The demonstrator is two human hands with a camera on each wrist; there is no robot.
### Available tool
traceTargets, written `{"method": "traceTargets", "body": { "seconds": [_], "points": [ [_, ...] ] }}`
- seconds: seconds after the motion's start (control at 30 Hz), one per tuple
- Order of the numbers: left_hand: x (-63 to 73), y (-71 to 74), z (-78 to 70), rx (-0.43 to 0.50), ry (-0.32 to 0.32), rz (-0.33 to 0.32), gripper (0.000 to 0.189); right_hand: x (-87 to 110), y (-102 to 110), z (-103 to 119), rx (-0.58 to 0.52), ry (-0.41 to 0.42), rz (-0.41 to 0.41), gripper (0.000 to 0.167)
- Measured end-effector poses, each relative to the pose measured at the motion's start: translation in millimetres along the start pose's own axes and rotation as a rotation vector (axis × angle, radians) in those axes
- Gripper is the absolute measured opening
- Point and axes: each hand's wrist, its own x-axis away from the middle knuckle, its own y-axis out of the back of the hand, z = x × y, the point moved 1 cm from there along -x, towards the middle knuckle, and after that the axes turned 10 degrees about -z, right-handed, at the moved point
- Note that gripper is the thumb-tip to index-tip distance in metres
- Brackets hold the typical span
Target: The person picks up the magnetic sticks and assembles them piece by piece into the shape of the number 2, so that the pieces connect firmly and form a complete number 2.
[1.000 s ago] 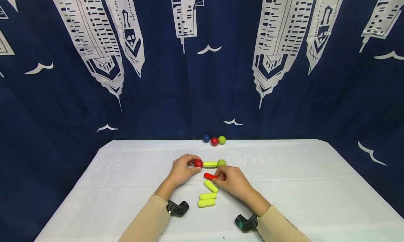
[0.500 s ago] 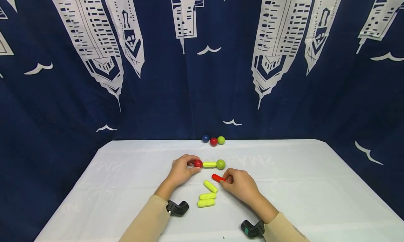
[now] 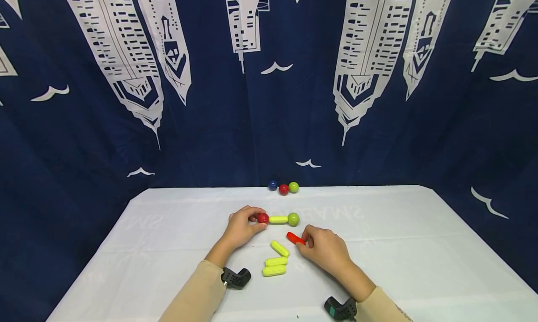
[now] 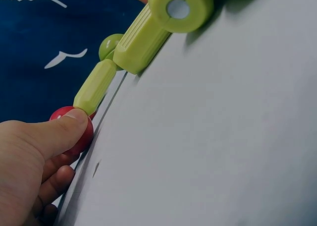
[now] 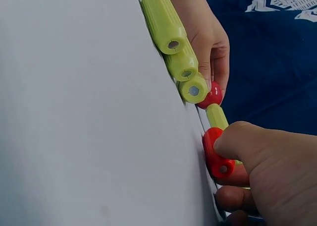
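My left hand (image 3: 242,225) pinches a red ball (image 3: 263,218) between thumb and fingers. That ball meets one end of a yellow-green rod (image 3: 278,219), and a green ball (image 3: 293,219) sits at the rod's other end. Just right of centre, my right hand (image 3: 325,248) grips a red rod (image 3: 296,238) at its near end. In the right wrist view the thumb presses on the red rod (image 5: 214,149), whose end face shows a grey metal-like disc. Both wrists wear black camera mounts.
Several loose yellow-green rods (image 3: 274,270) lie between my forearms. At the table's far edge stand a blue ball (image 3: 272,185), a second red ball (image 3: 283,189) and a second green ball (image 3: 293,187). A dark blue printed curtain (image 3: 252,149) hangs behind the white table (image 3: 403,252).
My right hand has moved right and slightly nearer, drawing the red rod away from the green ball's rod assembly. The left hand stays in place on its red ball.
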Motion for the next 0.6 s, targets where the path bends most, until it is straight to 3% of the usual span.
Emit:
{"method": "traceTargets", "body": {
  "seconds": [0.27,0.6],
  "points": [
    [0.5,-0.7,-0.3,0.002,0.000,-0.003,0.031,-0.1,-5.8,-5.9,-0.029,-0.041,-0.072,0.019],
    [0.4,-1.1,0.6,-0.009,0.010,-0.003,0.031,-0.9,-7.0,-6.5,-0.075,-0.121,-0.088,0.018]
  ]
}}
